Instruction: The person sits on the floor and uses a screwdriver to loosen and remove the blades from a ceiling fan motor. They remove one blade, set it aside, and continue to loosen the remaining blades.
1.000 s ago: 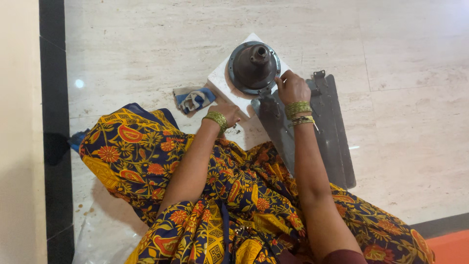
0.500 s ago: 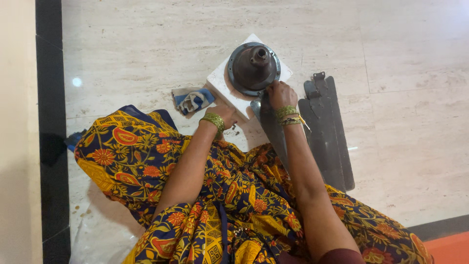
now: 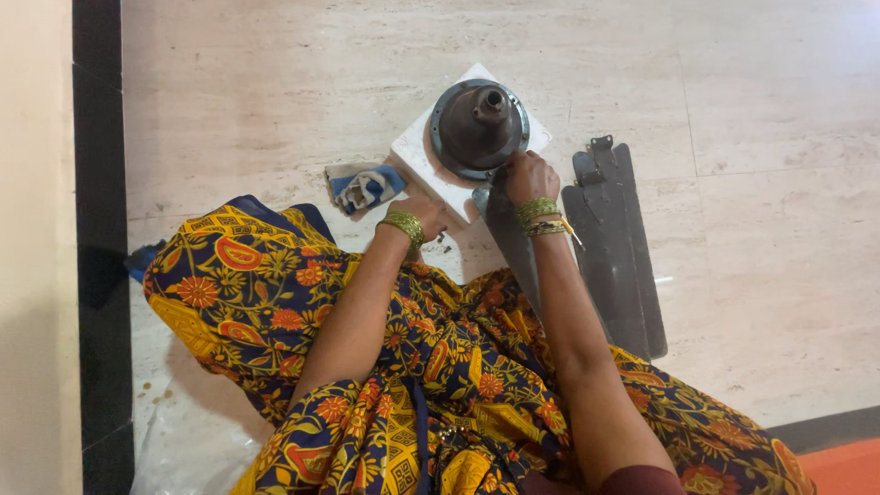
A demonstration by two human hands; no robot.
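On white block [image 3: 414,154]: dark round fan motor housing [image 3: 478,126]; right hand [image 3: 530,176] grips its rim, left hand [image 3: 423,209] grips block.

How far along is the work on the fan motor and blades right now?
Done: two dark fan blades lie loose on the marble floor. In hand: the right hand grips the rim of the dark round fan motor housing where a third dark blade meets it; the left hand steadies the white square slab under it. Left: that third blade is not yet set aside.

Single head camera, looking straight down, close above lap
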